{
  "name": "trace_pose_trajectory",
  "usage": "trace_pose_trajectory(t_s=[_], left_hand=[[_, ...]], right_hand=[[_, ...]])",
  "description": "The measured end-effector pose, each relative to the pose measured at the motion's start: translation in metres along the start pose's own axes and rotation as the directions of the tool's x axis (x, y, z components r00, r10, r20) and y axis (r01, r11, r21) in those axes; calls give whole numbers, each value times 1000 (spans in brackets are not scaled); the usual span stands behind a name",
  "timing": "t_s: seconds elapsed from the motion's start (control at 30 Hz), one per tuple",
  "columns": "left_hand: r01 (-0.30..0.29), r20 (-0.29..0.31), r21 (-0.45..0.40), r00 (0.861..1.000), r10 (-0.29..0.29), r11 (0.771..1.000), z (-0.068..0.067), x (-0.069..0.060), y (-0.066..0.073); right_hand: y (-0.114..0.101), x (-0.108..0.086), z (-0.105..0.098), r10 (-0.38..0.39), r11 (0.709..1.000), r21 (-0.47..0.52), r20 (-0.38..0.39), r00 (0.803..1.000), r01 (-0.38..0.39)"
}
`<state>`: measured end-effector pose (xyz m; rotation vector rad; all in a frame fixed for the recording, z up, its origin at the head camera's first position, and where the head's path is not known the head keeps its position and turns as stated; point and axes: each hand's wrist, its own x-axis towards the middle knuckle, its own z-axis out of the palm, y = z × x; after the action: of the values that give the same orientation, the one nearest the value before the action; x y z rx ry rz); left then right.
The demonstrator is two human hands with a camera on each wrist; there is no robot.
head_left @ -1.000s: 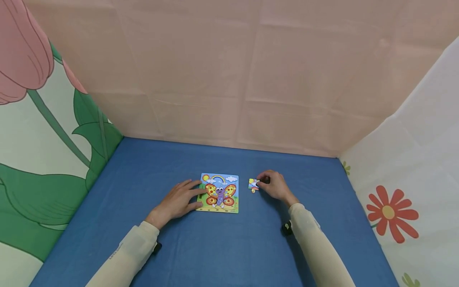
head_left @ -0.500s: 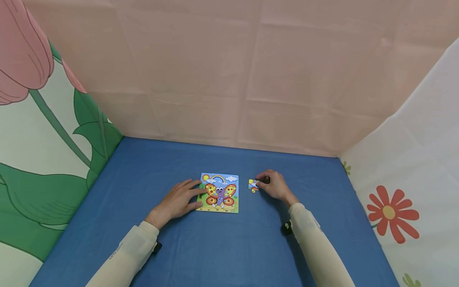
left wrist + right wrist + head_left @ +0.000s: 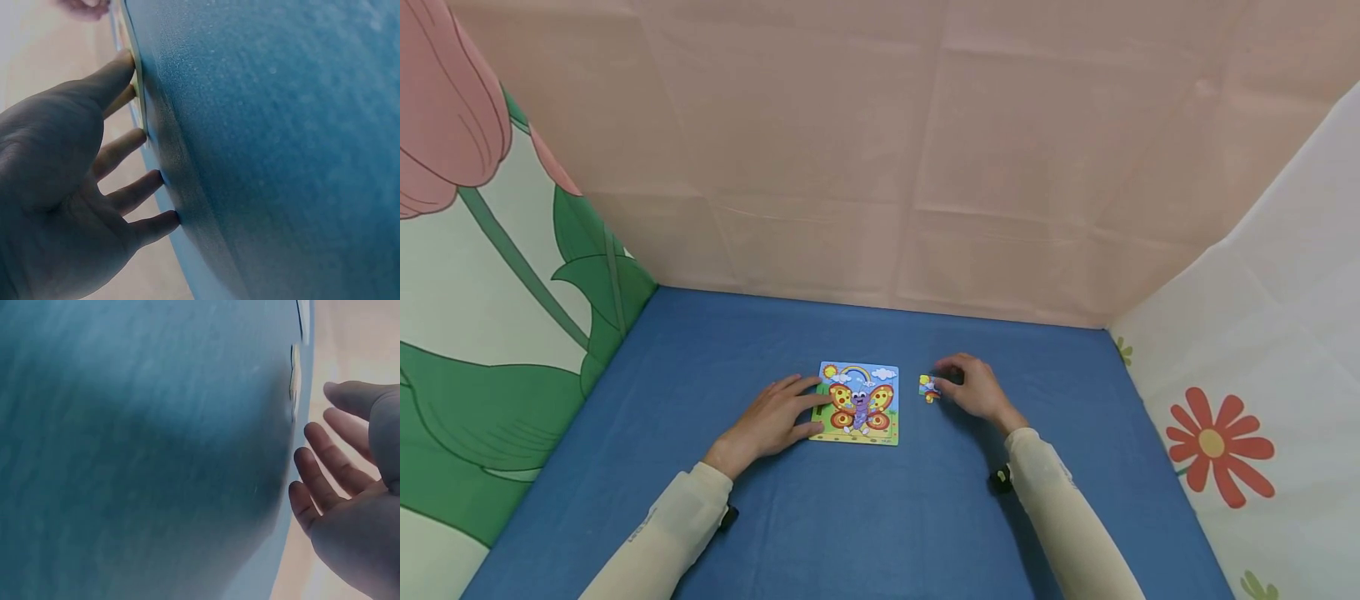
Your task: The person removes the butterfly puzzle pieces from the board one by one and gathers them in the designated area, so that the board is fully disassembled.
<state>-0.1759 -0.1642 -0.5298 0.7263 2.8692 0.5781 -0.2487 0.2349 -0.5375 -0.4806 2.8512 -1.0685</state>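
A square butterfly puzzle board lies flat on the blue table, its picture showing a purple butterfly, a sun and a rainbow. My left hand rests at its left side with fingers spread. Thumb and index finger lie on the board's edge, and other fingertips touch the cloth in the left wrist view. To the right of the board is a small colourful jigsaw piece, partly hidden by my right hand. In the right wrist view that hand's fingers are loosely bent and apart, hovering just over the piece.
Blue cloth covers the table. A plain beige backdrop rises behind it. Flower-printed sheets stand at both sides, a tulip one on the left and a red-flower one on the right.
My right hand's fingers have shifted slightly over the jigsaw piece, and the part of it that shows looks a little different. My left hand and the puzzle board have stayed in place.
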Motion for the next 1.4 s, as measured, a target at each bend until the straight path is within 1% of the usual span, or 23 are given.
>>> trace_pose_trajectory(t_s=[0.27, 0.43, 0.77, 0.97, 1.23, 1.4], left_hand=[[-6, 0, 0, 1000, 6, 1000, 1, 1, 1], [-4, -2, 3, 1000, 4, 1000, 0, 1, 2], [-2, -4, -1, 1000, 2, 1000, -2, 1, 3], [2, 1, -3, 1000, -2, 1000, -2, 0, 3], [-2, 6, -7, 1000, 2, 1000, -3, -1, 3], [-15, 4, -10, 1000, 15, 1000, -4, -2, 3]], right_hand=[[-19, 3, 8, -105, 994, -29, -20, 994, 104], [-32, 7, 14, -162, 987, -20, 14, 987, 162], [-57, 17, 33, -205, 977, -35, 100, 974, 209], [-69, 22, 44, -212, 975, -38, 163, 963, 221], [-80, 30, 57, -227, 973, 1, 206, 952, 231], [-84, 34, 63, -231, 971, -8, 233, 945, 240]])
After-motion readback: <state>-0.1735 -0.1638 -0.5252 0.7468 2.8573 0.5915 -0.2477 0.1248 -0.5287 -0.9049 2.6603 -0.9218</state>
